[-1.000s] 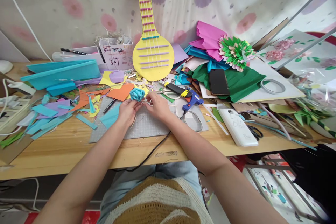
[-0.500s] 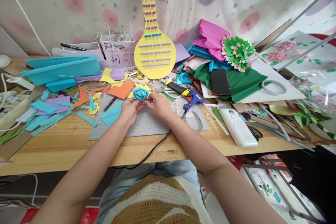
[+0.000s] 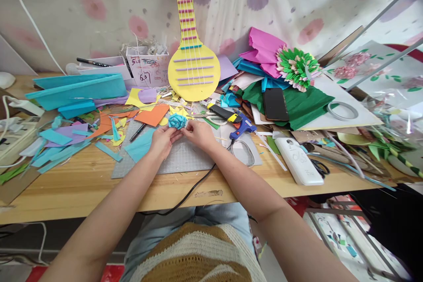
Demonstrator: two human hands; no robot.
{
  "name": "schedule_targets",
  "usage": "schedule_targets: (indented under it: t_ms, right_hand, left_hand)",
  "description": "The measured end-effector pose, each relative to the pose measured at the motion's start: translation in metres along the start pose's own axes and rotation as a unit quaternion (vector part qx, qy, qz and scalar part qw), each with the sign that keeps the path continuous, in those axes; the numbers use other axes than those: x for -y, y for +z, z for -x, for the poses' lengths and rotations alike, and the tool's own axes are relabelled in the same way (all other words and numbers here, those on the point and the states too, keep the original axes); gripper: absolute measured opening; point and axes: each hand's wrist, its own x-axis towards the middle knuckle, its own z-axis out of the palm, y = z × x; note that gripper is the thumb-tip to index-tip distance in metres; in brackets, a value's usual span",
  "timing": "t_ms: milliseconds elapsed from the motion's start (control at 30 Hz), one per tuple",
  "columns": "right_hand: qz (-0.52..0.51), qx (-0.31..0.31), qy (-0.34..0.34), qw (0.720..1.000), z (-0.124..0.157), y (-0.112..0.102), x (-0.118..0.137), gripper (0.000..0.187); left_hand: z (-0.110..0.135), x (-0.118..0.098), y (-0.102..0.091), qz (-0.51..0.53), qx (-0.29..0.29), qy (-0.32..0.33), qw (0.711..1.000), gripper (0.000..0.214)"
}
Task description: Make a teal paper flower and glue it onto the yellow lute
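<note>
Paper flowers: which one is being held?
The small blue flower, between the left hand and right hand; the green-and-pink flower lies untouched farther right.

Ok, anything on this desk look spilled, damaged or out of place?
Teal, orange and yellow paper offcuts lie strewn over the left of the wooden table, and its front edge has a chipped gouge. The blue rolled-paper flower, pinched between left hand and right hand, looks intact.

One worktop point(image 3: 82, 180) carries, by my count: two hands of mine, left hand point(image 3: 161, 141) and right hand point(image 3: 200, 134); one blue paper rose point(image 3: 176, 120) in their grip; one yellow paper guitar point(image 3: 193, 72); one glue gun point(image 3: 243, 125); one black phone point(image 3: 275, 103); one white handset point(image 3: 299, 161); one tape ring point(image 3: 343, 110); one grey cutting mat point(image 3: 185, 158); one green-and-pink paper rosette point(image 3: 297, 67)
</note>
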Motion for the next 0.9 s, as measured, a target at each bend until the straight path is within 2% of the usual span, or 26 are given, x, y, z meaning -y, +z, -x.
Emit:
schedule_targets:
  t_ms: [167, 367, 733, 900]
  right_hand:
    - [0.018, -0.004, -0.011, 1.000, -0.0001, 0.0020, 0.0011, 0.022]
    - [0.034, -0.029, -0.068, 0.997, 0.0023, 0.0040, 0.0020, 0.017]
    - [0.038, -0.024, -0.054, 0.997, -0.0039, 0.0085, -0.0051, 0.022]
    - [0.014, -0.017, -0.051, 0.998, -0.0040, 0.0081, -0.0046, 0.021]
  left_hand:
    - [0.0004, -0.0021, 0.0019, -0.002, -0.020, 0.006, 1.000, 0.006]
    - [0.0007, -0.0053, 0.0041, -0.009, -0.055, 0.010, 0.998, 0.006]
    - [0.0029, -0.0032, 0.0019, -0.007, -0.006, 0.008, 1.000, 0.009]
    - [0.0013, -0.0018, 0.0020, -0.005, -0.012, 0.022, 1.000, 0.010]
